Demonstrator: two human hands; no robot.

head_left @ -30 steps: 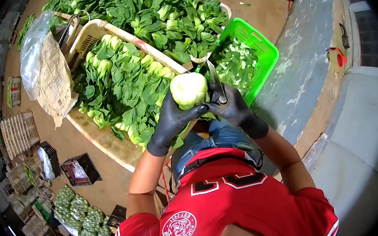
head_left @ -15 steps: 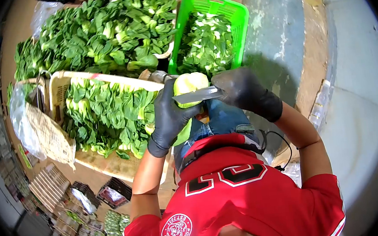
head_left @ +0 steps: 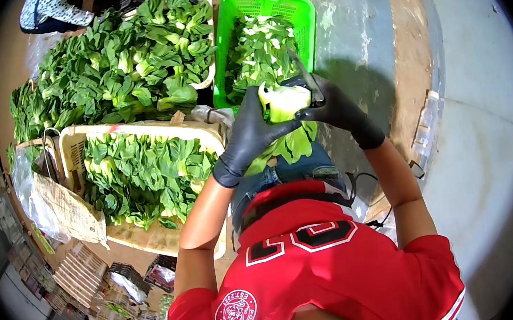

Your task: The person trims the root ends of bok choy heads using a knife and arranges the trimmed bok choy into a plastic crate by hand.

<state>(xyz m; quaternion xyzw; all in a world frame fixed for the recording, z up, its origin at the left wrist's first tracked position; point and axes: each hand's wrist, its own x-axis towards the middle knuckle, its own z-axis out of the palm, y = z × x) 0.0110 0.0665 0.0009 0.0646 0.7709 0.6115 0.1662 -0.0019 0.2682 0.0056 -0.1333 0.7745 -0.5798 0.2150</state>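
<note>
Both my hands wear black gloves. My left hand [head_left: 246,130] is wrapped round a leafy green vegetable [head_left: 288,102], its pale cut base facing up and its leaves hanging toward my lap. My right hand [head_left: 337,109] grips a knife [head_left: 305,72], the blade pointing up and away from me, while its fingers also touch the right side of the vegetable. Just beyond my hands is a green crate [head_left: 309,22] with loose leaves and pale trimmings. On the left a cream crate [head_left: 136,127] holds rows of the same greens [head_left: 147,176].
A large heap of greens [head_left: 106,69] lies behind the cream crate, in another pale container. Brown paper [head_left: 70,209] and clear plastic [head_left: 27,188] hang at the cream crate's left end. Patterned fabric [head_left: 57,9] shows at the top left. A pale wooden pallet [head_left: 81,272] lies lower left.
The knife has gone from lying across the vegetable's base to pointing upward at its right. My right hand has closed in on the vegetable, and a loosened pale piece stands at its left edge.
</note>
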